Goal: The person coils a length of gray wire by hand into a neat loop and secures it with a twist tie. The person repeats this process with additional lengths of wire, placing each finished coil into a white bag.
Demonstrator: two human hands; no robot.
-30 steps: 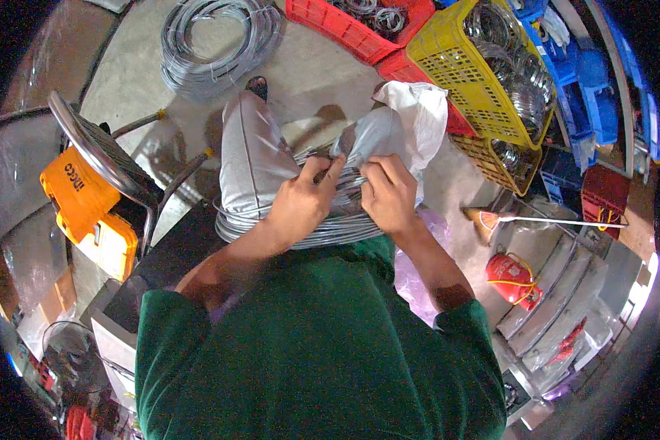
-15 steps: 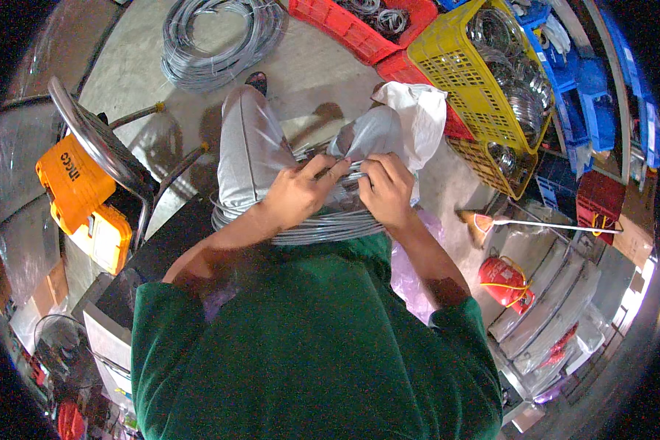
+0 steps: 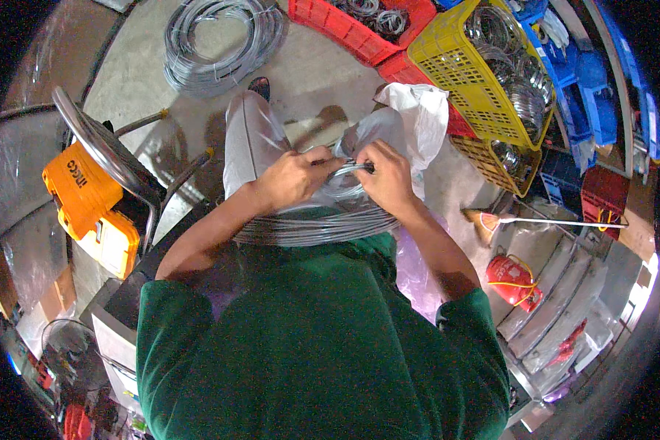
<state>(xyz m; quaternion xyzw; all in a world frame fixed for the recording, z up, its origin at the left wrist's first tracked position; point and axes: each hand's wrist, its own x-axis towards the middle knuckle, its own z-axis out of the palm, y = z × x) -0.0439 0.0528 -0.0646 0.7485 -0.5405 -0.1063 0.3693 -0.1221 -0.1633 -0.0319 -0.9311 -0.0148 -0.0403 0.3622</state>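
Note:
A large coil of grey metal wire (image 3: 315, 229) rests across my lap, against the green shirt. Over it, between my hands, shows a smaller loop of thin wire (image 3: 342, 192). My right hand (image 3: 387, 176) is closed on a bunched part of this loop, its fingers curled around the strands. Close by on the left, my left hand (image 3: 295, 177) is pinched, its fingertips meeting the same strands near the right hand. The fingertips partly hide where the wire ends lie.
Another wire coil (image 3: 224, 48) lies on the floor ahead. A yellow crate (image 3: 447, 70) of wire coils and a red crate (image 3: 330, 33) stand at the far right. A chair (image 3: 143, 187) with orange cases is left; a broom (image 3: 484, 224) and red gas cylinder (image 3: 512, 282) are right.
My hands have drawn closer together, and the right one has turned so that its bunched strands show more. The smaller loop is more visible between them. The whole view has shifted slightly.

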